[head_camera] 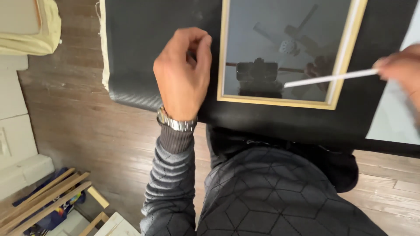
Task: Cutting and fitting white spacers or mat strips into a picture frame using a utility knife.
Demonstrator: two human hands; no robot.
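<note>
I count two hands: my left hand (183, 72) and my right hand (400, 65). One picture frame (280, 101) with a pale wooden edge, one thin white stick (330, 78), one black mat (144, 52), one wristwatch (177, 123). On the floor, one bundle of wooden strips (43, 196), roughly four.

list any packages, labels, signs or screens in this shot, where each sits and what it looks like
No package, label, sign or lit screen shows.
Nearest thing: picture frame, flat on the black mat, rectangular, pale gold wood around dark reflective glass.
Left hand rests beside the frame's left edge, fingers curled.
Right hand at the right edge of the view holds a thin white strip across the frame's corner.
</note>
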